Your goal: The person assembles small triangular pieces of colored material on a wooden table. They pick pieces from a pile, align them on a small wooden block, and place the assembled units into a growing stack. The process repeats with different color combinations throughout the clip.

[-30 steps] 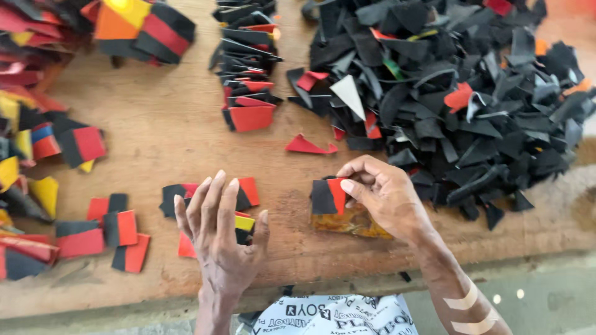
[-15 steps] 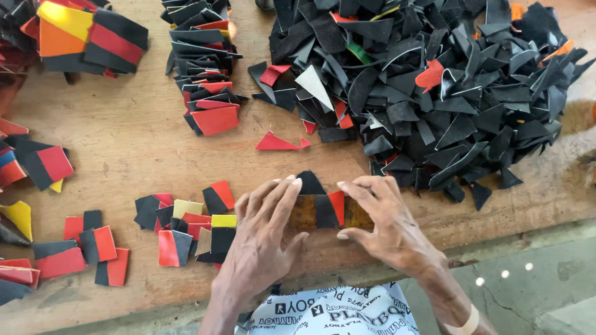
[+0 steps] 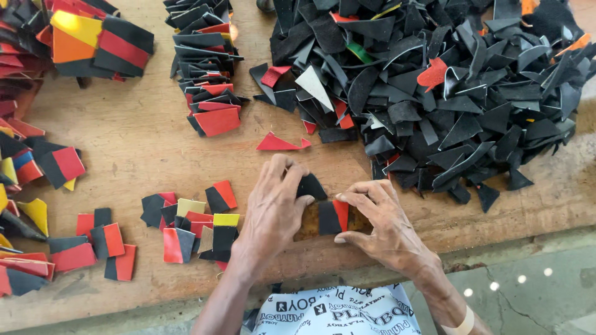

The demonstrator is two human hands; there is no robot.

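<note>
My left hand [image 3: 272, 211] lies palm down near the front edge of the wooden table [image 3: 155, 155], its fingertips pressing a black leather scrap [image 3: 310, 185]. My right hand [image 3: 383, 226] pinches a joined black and red leather piece [image 3: 333, 216] that rests on a brown patch of the board, right beside the left hand's fingers. Both hands meet over this piece.
A big heap of black scraps [image 3: 447, 80] fills the back right. A lone red scrap [image 3: 279, 143] lies mid-table. A stack of red and black cut pieces [image 3: 205, 74] stands behind. Joined red, black and yellow pieces [image 3: 192, 226] lie left of my hands, more along the left edge [image 3: 37, 161].
My left hand slid right from the small pieces onto the black scrap beside my right hand. The right hand stayed on the black and red piece.
</note>
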